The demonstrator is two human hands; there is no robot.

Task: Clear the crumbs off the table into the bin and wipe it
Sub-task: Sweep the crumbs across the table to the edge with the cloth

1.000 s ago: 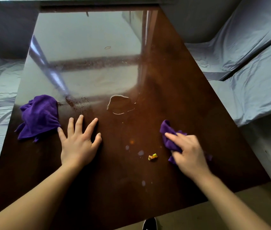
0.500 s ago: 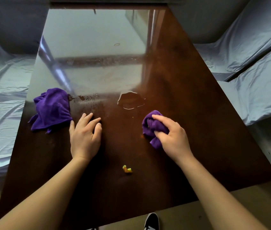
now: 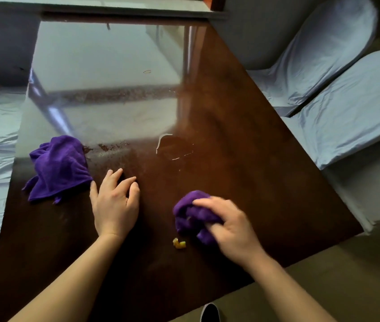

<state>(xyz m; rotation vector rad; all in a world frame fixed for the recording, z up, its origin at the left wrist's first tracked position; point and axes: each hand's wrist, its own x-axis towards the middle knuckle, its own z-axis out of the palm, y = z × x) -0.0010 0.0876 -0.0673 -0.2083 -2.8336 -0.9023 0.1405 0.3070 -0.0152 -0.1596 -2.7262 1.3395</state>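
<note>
From the head camera, the glossy dark brown wooden table (image 3: 254,140) carries a small yellow crumb (image 3: 179,243) near its front edge, lying between the two hands and just below and left of the right hand (image 3: 231,226). That hand clutches a bunched purple microfibre cloth (image 3: 190,213) pressed on the tabletop. The left hand (image 3: 114,203) rests palm down, fingers loosely spread, holding nothing. Its thumb touches a second crumpled purple cloth (image 3: 58,167) lying to its left. Fine dark specks (image 3: 110,147) dot the surface beyond it.
</note>
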